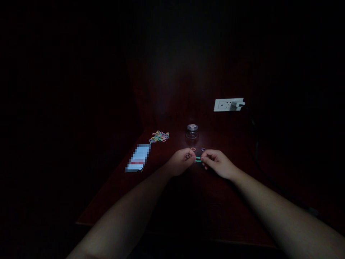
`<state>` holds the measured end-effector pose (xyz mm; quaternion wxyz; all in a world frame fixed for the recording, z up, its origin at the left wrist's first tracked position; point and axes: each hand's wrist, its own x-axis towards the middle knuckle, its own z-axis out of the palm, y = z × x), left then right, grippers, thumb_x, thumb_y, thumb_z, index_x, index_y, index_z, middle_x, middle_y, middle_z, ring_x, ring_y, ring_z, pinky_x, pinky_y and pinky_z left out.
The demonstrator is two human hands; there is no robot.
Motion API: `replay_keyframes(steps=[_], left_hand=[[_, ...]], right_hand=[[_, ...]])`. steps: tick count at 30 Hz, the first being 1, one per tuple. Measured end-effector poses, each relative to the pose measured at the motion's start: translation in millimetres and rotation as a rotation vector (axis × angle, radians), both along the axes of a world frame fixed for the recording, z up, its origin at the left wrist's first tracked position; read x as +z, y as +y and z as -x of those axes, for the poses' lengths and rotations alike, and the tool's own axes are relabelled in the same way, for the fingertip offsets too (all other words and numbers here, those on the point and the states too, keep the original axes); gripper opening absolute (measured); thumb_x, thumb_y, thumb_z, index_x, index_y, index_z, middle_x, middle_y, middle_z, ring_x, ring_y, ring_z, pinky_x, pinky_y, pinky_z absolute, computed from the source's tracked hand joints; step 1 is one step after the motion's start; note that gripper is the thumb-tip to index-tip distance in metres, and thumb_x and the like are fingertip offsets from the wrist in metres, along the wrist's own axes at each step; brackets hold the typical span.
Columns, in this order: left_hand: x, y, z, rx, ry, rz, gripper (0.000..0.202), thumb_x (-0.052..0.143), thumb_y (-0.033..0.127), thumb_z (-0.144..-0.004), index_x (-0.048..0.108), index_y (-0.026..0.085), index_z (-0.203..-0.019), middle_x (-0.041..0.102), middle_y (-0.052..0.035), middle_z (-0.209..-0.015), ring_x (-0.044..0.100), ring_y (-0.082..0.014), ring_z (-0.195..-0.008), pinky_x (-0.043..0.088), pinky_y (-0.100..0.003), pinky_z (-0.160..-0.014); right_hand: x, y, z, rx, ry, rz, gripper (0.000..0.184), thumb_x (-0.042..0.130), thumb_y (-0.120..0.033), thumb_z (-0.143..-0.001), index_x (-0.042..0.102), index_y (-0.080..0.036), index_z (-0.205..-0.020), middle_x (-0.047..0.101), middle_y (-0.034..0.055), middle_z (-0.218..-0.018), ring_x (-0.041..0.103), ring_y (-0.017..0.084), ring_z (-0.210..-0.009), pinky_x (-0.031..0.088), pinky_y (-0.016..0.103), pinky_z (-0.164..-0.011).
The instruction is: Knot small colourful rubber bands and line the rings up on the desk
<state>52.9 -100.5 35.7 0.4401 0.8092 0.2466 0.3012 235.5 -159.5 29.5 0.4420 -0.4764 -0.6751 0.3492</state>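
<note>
A green hair tie (198, 159) is stretched between my two hands above the dark red table. My left hand (183, 160) is closed on its left end, fingers curled. At its right end, my right hand (217, 162) pinches it between thumb and fingers. Just beyond the hands lie an orange-pink hair tie (193, 149) and a purple hair tie (203, 149). Farther back stands a clear jar (192, 132) with a lid on. To the left is a pile of colourful hair ties (159, 136).
A phone (138, 157) with a lit, blurred screen lies on the left of the table (113, 201). On the back wall is a white socket (228, 104) with a plug in it; its dark cable (256, 144) hangs down on the right. The surroundings are very dark.
</note>
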Motion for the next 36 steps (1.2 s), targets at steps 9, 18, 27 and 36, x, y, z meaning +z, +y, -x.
replay_keyframes(steps=[9, 18, 27, 36], left_hand=[[-4.0, 2.3, -1.5, -0.032, -0.069, 0.072, 0.020, 0.059, 0.031, -0.077, 0.057, 0.012, -0.083, 0.055, 0.0001, -0.070, 0.045, -0.0070, -0.059, 0.036, -0.019, -0.056], [-9.2, 6.4, -3.8, -0.039, -0.072, 0.082, 0.021, 0.063, 0.031, -0.075, 0.058, 0.012, -0.083, 0.056, -0.0004, -0.071, 0.047, -0.0071, -0.061, 0.037, -0.019, -0.057], [-10.5, 9.8, -2.4, -0.033, -0.070, 0.034, 0.021, 0.062, 0.031, -0.075, 0.059, 0.012, -0.085, 0.058, -0.0011, -0.074, 0.049, -0.0076, -0.063, 0.040, -0.020, -0.059], [-11.1, 8.5, 0.3, -0.064, 0.013, 0.062, 0.020, 0.061, 0.031, -0.074, 0.056, 0.013, -0.078, 0.051, 0.0025, -0.064, 0.042, -0.0068, -0.055, 0.034, -0.019, -0.053]], right_hand=[[-1.6, -0.6, 2.3, 0.036, -0.020, 0.018, 0.030, 0.059, -0.044, -0.078, 0.057, -0.015, -0.072, 0.053, -0.0013, -0.057, 0.050, 0.010, -0.051, 0.037, 0.022, -0.049], [-1.2, -0.8, 0.7, 0.025, -0.062, 0.001, 0.027, 0.058, -0.042, -0.079, 0.056, -0.016, -0.071, 0.054, -0.0018, -0.055, 0.049, 0.010, -0.049, 0.036, 0.022, -0.048], [-3.8, 1.5, -0.7, 0.049, -0.052, 0.021, 0.025, 0.057, -0.040, -0.080, 0.055, -0.016, -0.074, 0.053, -0.0022, -0.054, 0.047, 0.010, -0.048, 0.034, 0.022, -0.047], [0.2, 0.0, -0.6, 0.005, -0.084, -0.002, 0.019, 0.055, -0.033, -0.080, 0.054, -0.016, -0.074, 0.053, -0.0018, -0.055, 0.045, 0.009, -0.048, 0.033, 0.021, -0.047]])
